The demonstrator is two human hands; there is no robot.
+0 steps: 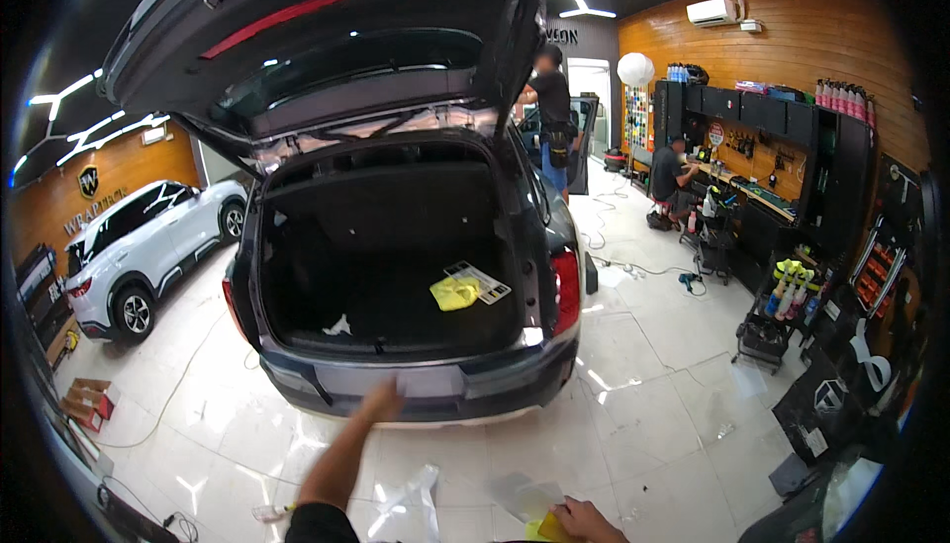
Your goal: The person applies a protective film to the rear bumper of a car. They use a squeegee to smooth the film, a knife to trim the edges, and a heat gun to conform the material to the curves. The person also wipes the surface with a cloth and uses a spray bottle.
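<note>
In front of me stands a dark car (495, 390) with its tailgate (297, 58) raised. My left hand (384, 401) reaches to the rear bumper, close to a pale greyish strip (341, 382) across it. Motion smears its fingers, so I cannot tell if they touch it or hold anything. Low in the view, my right hand (584, 521) is closed on a flat yellow piece (550, 527), perhaps a squeegee card. A translucent sheet (529, 498) shows beside it. In the boot lie a yellow cloth (454, 294), a printed card (487, 284) and a crumpled white scrap (338, 326).
A white car (158, 251) is parked on the left. One person (552, 113) stands at the dark car's right side; another (671, 177) sits by the workbench (762, 197). A bottle cart (767, 330), clear film (411, 508), a drill (693, 283) and cables are on the right and floor.
</note>
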